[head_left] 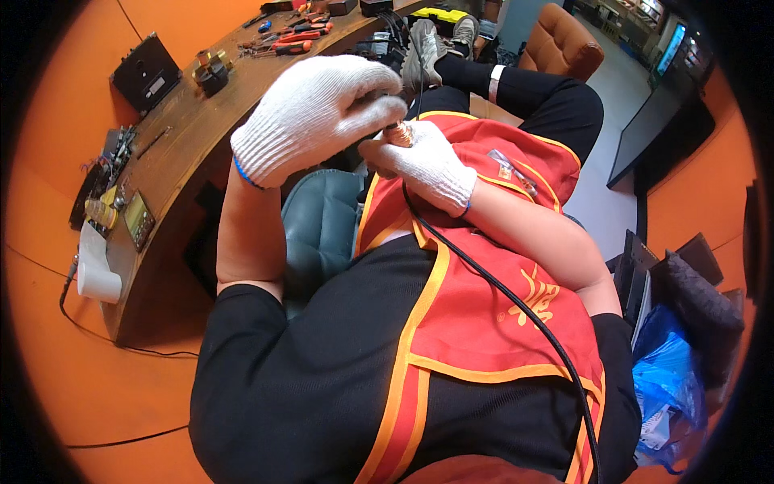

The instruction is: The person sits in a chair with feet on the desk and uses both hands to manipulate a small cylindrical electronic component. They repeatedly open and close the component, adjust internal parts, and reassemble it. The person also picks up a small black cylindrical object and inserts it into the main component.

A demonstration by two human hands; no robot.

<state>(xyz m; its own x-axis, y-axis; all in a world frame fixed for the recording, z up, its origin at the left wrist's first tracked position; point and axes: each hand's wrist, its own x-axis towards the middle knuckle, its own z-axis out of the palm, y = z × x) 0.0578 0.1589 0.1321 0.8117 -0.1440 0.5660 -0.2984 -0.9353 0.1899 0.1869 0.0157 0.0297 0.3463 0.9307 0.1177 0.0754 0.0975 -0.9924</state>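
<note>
Both of my hands wear white knitted gloves and meet above my lap. My right hand (431,163) is closed around a small bundle of copper wire (399,134), whose wound strands stick out from its fingers. My left hand (322,113) is just left of it, with fingers curled and the thumb tip at the top of the copper. What lies between its fingertips is hidden. From below my right hand, a black cable (506,289) runs down across my red apron (492,327) to the lower edge. A thin dark strand rises beside the copper.
A curved wooden bench (189,145) at the left carries red-handled pliers (294,40), a black box (147,74), small metal parts and a paper roll (98,270). A green padded seat (322,226) stands beside it. Blue plastic bags (669,379) lie at the right.
</note>
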